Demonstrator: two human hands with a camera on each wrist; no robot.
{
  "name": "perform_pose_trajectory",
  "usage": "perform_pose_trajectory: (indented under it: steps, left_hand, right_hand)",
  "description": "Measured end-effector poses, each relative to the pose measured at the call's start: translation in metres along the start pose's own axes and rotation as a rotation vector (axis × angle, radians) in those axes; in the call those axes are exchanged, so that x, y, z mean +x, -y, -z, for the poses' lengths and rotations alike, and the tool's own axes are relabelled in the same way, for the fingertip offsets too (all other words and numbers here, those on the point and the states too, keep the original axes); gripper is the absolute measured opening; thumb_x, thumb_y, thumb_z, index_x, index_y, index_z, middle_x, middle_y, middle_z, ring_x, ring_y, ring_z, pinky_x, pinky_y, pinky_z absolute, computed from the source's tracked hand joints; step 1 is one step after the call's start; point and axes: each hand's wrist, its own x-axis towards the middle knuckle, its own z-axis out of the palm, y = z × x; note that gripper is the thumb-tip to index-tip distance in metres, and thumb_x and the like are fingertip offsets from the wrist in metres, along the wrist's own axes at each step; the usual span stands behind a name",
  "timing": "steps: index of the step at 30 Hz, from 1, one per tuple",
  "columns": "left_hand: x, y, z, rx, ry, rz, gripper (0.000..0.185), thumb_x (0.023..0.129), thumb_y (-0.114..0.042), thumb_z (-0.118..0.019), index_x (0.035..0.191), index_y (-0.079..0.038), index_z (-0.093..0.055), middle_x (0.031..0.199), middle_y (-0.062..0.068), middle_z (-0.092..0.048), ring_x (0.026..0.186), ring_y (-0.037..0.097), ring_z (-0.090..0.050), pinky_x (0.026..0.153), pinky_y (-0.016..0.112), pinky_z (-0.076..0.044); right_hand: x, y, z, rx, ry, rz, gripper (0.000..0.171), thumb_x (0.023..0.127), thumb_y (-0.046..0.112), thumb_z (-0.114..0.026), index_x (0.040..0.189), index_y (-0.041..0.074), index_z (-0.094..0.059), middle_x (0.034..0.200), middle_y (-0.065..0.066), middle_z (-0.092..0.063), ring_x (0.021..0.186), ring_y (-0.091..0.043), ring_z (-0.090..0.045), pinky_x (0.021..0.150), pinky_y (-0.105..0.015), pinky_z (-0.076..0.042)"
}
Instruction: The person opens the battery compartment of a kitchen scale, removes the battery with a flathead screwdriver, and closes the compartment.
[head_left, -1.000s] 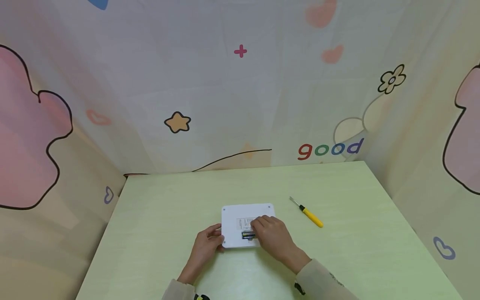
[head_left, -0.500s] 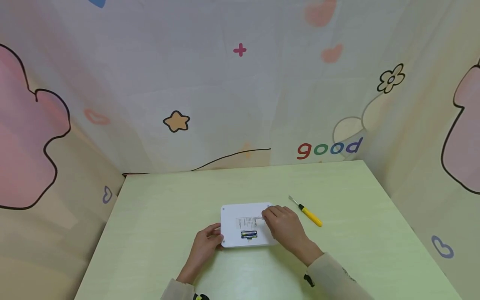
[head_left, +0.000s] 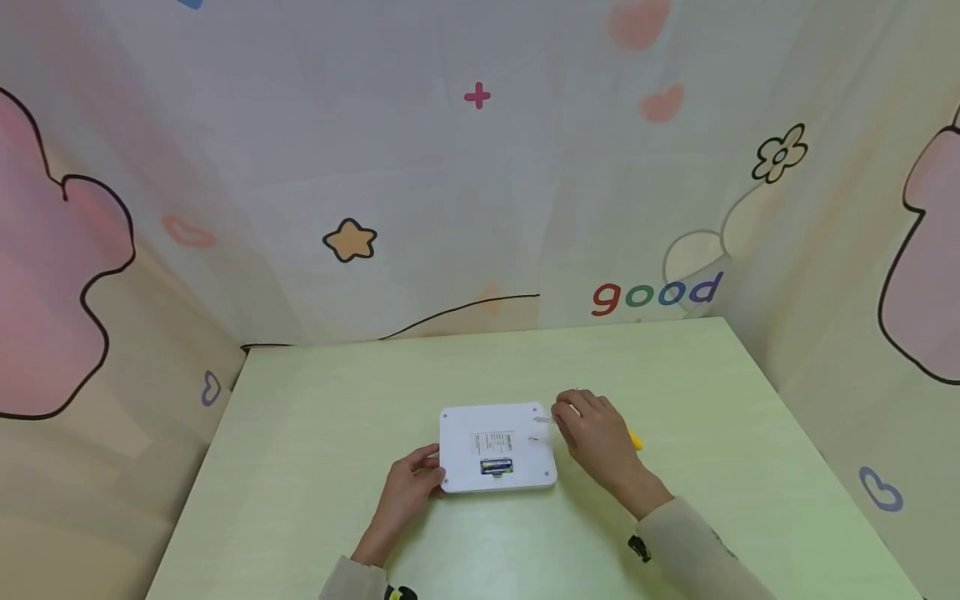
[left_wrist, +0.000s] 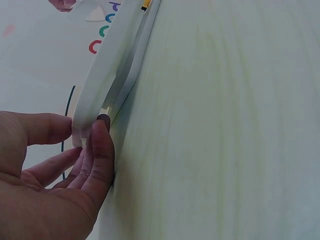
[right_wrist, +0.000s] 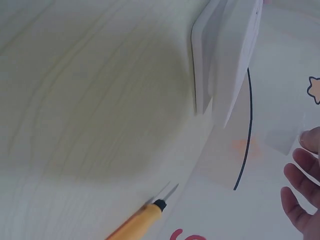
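Note:
A flat white device (head_left: 459, 450) lies on the table with its underside up. Its open battery bay shows a battery (head_left: 496, 466) below a printed label. My left hand (head_left: 416, 482) holds the device's left edge, thumb on top and fingers against the rim (left_wrist: 95, 145). My right hand (head_left: 592, 427) hovers just off the device's far right corner and pinches a small pale cover piece (head_left: 542, 421), which looks translucent in the right wrist view (right_wrist: 280, 135). The device's edge (right_wrist: 225, 55) stands left of those fingers (right_wrist: 300, 200).
A yellow-handled screwdriver (right_wrist: 135, 225) lies on the pale green table (head_left: 337, 400) to the right of the device, mostly hidden behind my right hand in the head view (head_left: 636, 442). Patterned cloth walls close the table on three sides.
My right hand lifted off the battery bay and drew back to the right and away with the small cover piece, which uncovered the battery. My left hand stayed on the device's edge.

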Motion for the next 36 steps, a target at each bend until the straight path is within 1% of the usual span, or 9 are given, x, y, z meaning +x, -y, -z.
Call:
perform_pose_trajectory:
  steps: [5, 13, 16, 22, 28, 32, 36]
  left_hand:
    - [0.000, 0.000, 0.000, -0.005, 0.001, -0.006, 0.044, 0.090, -0.001, -0.061, 0.134, 0.005, -0.055, 0.111, 0.022, -0.065, 0.083, 0.019, -0.066, 0.066, 0.031, -0.060]
    - [0.002, 0.001, 0.002, 0.022, -0.003, -0.003, 0.043, 0.091, -0.003, -0.061, 0.134, 0.003, -0.055, 0.112, 0.021, -0.064, 0.084, 0.019, -0.066, 0.067, 0.029, -0.060]
    - [0.004, 0.002, 0.002, 0.022, -0.002, -0.005, 0.043, 0.091, -0.003, -0.061, 0.134, 0.002, -0.056, 0.111, 0.020, -0.065, 0.083, 0.019, -0.066, 0.068, 0.029, -0.061]
    - [0.005, 0.003, 0.002, 0.023, 0.006, -0.005, 0.043, 0.091, -0.002, -0.061, 0.133, 0.001, -0.057, 0.110, 0.019, -0.065, 0.082, 0.018, -0.066, 0.068, 0.029, -0.060]
    - [0.004, 0.003, 0.001, 0.028, 0.009, -0.001, 0.043, 0.091, -0.003, -0.061, 0.134, 0.002, -0.056, 0.111, 0.019, -0.065, 0.083, 0.018, -0.066, 0.068, 0.029, -0.060]
    - [0.003, 0.003, 0.001, 0.034, 0.010, -0.001, 0.044, 0.091, -0.003, -0.060, 0.134, 0.002, -0.056, 0.112, 0.019, -0.065, 0.084, 0.018, -0.066, 0.068, 0.030, -0.060]
    - [0.003, 0.003, 0.000, 0.033, 0.012, 0.001, 0.044, 0.092, -0.003, -0.060, 0.135, 0.002, -0.055, 0.112, 0.019, -0.065, 0.084, 0.018, -0.066, 0.068, 0.029, -0.060]
  right_hand:
    - [-0.003, -0.015, 0.005, -0.015, -0.016, -0.011, 0.015, 0.082, 0.006, -0.076, 0.093, 0.011, -0.066, 0.101, -0.003, -0.066, 0.097, -0.023, -0.063, 0.075, -0.036, -0.055]
    - [-0.012, -0.042, 0.006, -0.022, -0.003, -0.090, 0.011, 0.084, 0.007, -0.074, 0.092, 0.008, -0.068, 0.099, -0.005, -0.067, 0.094, -0.024, -0.062, 0.074, -0.038, -0.054]
    - [-0.016, -0.052, 0.005, -0.033, 0.030, -0.120, 0.011, 0.084, 0.007, -0.075, 0.093, 0.007, -0.068, 0.099, -0.006, -0.067, 0.094, -0.025, -0.062, 0.074, -0.039, -0.054]
    - [-0.023, -0.070, 0.004, -0.044, 0.124, -0.177, 0.007, 0.086, 0.008, -0.072, 0.093, 0.008, -0.069, 0.100, -0.006, -0.067, 0.094, -0.025, -0.061, 0.075, -0.041, -0.055]
    - [-0.030, -0.087, 0.002, -0.064, 0.210, -0.218, 0.008, 0.088, 0.010, -0.070, 0.094, 0.006, -0.068, 0.100, -0.007, -0.066, 0.093, -0.026, -0.060, 0.077, -0.043, -0.056]
    - [-0.036, -0.097, 0.000, -0.078, 0.233, -0.234, 0.007, 0.089, 0.010, -0.070, 0.093, 0.005, -0.068, 0.098, -0.008, -0.066, 0.090, -0.027, -0.060, 0.074, -0.043, -0.055]
    - [-0.043, -0.105, -0.001, -0.085, 0.235, -0.245, 0.005, 0.089, 0.009, -0.068, 0.092, 0.004, -0.068, 0.097, -0.009, -0.066, 0.088, -0.027, -0.060, 0.072, -0.043, -0.055]
